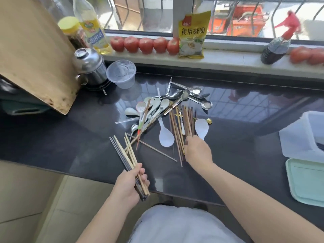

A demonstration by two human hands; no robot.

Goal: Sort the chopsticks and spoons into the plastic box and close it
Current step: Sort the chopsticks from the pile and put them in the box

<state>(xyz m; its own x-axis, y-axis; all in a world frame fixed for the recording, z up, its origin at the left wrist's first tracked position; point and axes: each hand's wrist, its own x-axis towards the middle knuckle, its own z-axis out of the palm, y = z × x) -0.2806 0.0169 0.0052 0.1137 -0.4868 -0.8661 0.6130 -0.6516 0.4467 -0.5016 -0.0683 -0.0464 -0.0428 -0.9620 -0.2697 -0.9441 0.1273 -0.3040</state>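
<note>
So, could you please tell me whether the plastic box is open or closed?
Open: the plastic box has no lid on, and its inside shows at the frame's right edge.

A dark, glossy counter (pixel 70 137) mirrors the barred window (pixel 157 13) at twelve o'clock, where bright daylight comes in. A pale sill (pixel 228 58) runs beneath the window. At seven o'clock lies a beige tiled floor (pixel 35 199). A wooden board (pixel 31 50) leans at ten o'clock.

The left hand (pixel 130 183) grips a bundle of chopsticks (pixel 126 157) above the dark counter (pixel 70 137). The right hand (pixel 198 150) rests on brown chopsticks (pixel 182 127) beside two white spoons (pixel 165 135) (metal spoons (pixel 189 95) lie behind). The plastic box (pixel 303 137) sits open at far right.
</note>
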